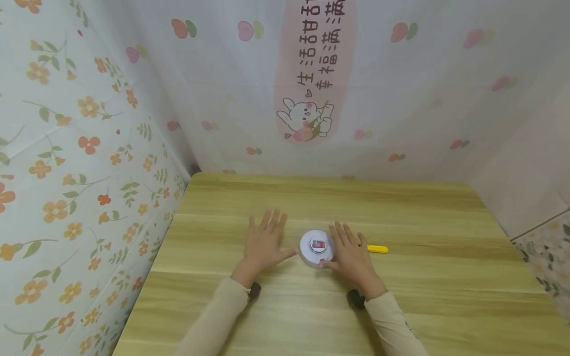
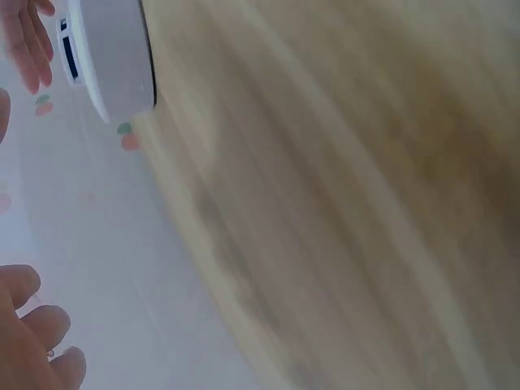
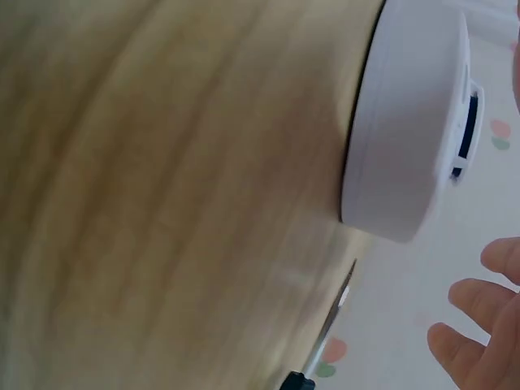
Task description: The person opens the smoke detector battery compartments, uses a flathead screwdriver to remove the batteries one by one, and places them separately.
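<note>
Wood-grain counter (image 1: 401,306): white round puck-like device (image 1: 316,247) looks light, rigid, smooth plastic, so grip its side wall; left hand (image 1: 264,242) flat and open, right hand (image 1: 352,254) fingers relaxed against its edge.

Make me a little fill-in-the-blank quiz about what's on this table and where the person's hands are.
1. The round white device sits on a ____ table.
2. The left hand lies flat on the table to the ____ of the device.
3. Beyond the right hand lies a tool with a ____ handle.
4. The label on top of the device is ____ in colour.

Missing words: wooden; left; yellow; red
</note>
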`<state>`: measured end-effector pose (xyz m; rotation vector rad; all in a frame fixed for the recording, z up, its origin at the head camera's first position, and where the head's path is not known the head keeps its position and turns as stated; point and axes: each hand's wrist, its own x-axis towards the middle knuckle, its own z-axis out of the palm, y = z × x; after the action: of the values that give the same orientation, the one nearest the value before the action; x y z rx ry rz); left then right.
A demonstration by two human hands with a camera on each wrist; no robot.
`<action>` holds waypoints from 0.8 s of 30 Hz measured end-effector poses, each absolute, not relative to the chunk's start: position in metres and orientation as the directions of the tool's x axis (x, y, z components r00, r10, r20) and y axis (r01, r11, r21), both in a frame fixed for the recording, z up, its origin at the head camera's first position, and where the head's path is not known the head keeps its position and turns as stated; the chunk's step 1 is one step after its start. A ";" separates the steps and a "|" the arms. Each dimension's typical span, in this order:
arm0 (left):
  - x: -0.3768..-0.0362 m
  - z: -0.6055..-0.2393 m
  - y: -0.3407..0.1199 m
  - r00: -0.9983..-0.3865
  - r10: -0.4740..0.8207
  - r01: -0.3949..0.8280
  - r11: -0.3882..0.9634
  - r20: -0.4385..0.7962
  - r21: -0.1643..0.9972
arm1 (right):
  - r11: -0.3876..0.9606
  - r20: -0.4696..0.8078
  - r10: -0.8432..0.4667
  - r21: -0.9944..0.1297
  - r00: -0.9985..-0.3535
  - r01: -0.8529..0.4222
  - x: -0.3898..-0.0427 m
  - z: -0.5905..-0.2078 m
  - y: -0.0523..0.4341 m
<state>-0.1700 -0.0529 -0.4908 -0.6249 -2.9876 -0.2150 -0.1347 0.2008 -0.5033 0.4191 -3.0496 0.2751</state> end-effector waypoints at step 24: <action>-0.167 -0.509 -0.031 -0.880 0.475 0.457 0.830 0.025 0.319 | 0.920 0.107 -0.270 -0.265 -0.957 -0.290 -0.132 -0.519 0.205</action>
<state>-0.1672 -0.0307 -0.5092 -0.7798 -3.0585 -0.5104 -0.1322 0.2050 -0.5194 0.4395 -3.0106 0.4316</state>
